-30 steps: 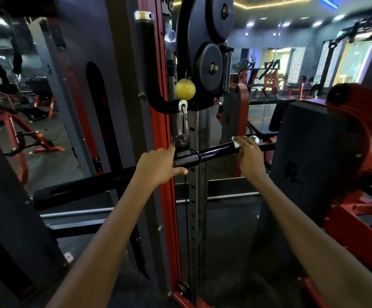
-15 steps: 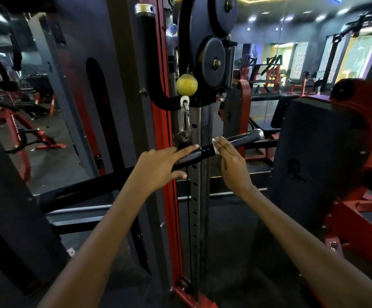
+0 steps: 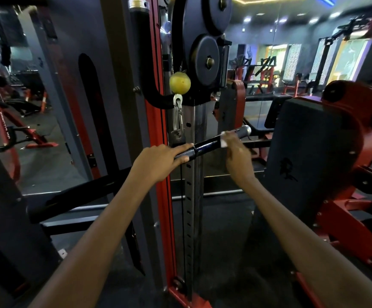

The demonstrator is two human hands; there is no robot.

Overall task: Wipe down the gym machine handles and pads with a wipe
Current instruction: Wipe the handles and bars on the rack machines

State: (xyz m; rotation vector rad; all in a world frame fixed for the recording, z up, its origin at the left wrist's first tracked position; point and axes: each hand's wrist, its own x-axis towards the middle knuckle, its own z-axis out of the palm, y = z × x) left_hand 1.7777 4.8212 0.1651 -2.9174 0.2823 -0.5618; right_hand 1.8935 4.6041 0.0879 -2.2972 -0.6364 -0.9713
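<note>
A black cable bar handle with a chrome end cap hangs from a carabiner under a yellow stopper ball. My left hand lies on the bar's left part, fingers stretched along it and thumb beneath. My right hand is blurred and holds a white wipe against the bar near the chrome end. The bar tilts up to the right.
The red and grey cable column with pulleys stands straight ahead. A black padded machine with red frame is close on the right. A black bar crosses low left. Mirrors and other machines fill the background.
My right hand slid with the wipe from the bar's middle back toward the chrome end. My left hand stays on the bar with fingers extended.
</note>
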